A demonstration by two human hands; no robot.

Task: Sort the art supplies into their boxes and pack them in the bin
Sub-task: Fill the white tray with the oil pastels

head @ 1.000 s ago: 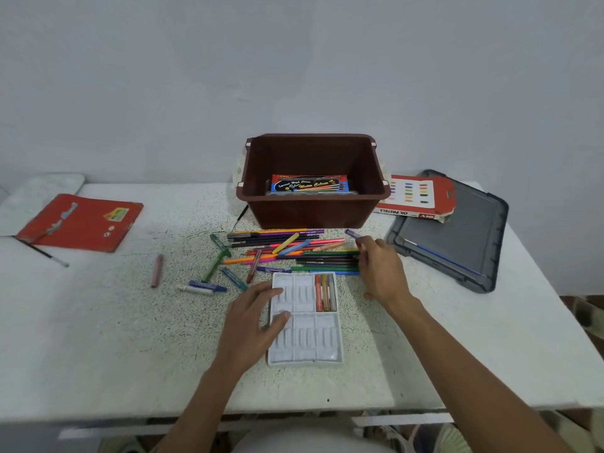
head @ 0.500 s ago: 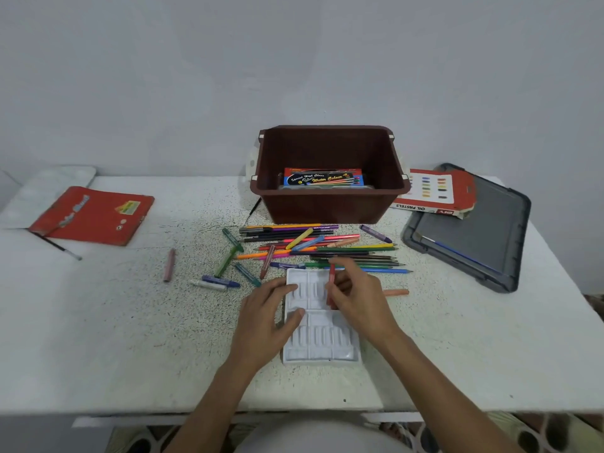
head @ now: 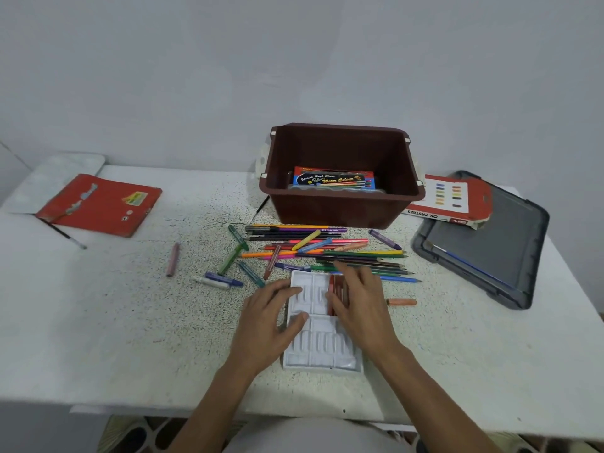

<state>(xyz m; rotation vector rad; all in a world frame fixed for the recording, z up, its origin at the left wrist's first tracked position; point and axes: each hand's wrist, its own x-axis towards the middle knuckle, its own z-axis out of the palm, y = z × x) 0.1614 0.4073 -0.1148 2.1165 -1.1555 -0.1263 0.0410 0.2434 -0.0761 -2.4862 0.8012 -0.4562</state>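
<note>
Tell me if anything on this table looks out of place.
The red oil pastels box lies half on the grey plastic lid, its corner crumpled. A pink crayon lies apart, left of the main pile.

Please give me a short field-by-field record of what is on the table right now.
surface: white speckled table
bin: brown bin at the back, a water colour box inside
tray: white plastic tray, a few reddish pastels in its far right slots
left hand: resting on the tray's left edge
right hand: over the pastels in the tray
loose supplies: pile of pencils and pastels between bin and tray
pastel box: oil pastels box, right of the bin, on a grey lid
far left: red folder
</note>
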